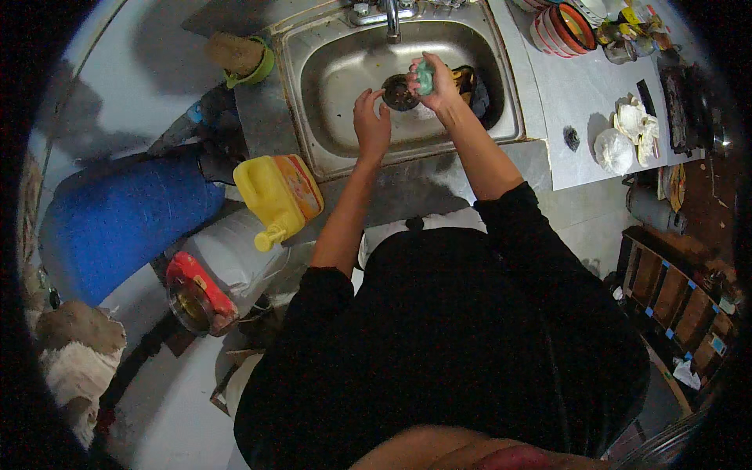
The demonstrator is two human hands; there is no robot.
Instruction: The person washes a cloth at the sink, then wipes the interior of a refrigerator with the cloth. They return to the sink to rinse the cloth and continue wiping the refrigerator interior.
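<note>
A green sponge or scouring pad (424, 79) is squeezed in my right hand (439, 88), above the basin of a stainless steel sink (338, 64). My left hand (372, 122) hovers over the basin to the left, its fingers apart and nothing in them. Between the hands shows the dark drain strainer (398, 94). Behind my right hand, at the basin's right side, lie a yellow and black item (464, 81) and a dark cloth-like thing (480, 100), both partly hidden. The faucet (393, 23) stands at the far rim.
Left of the sink are a yellow plastic jug (279, 191), a green container (254, 63) and a large blue drum (135, 217). On the right counter sit stacked red and white bowls (555, 32), a steel wool scrubber (571, 138) and a white crumpled plastic bag (614, 151).
</note>
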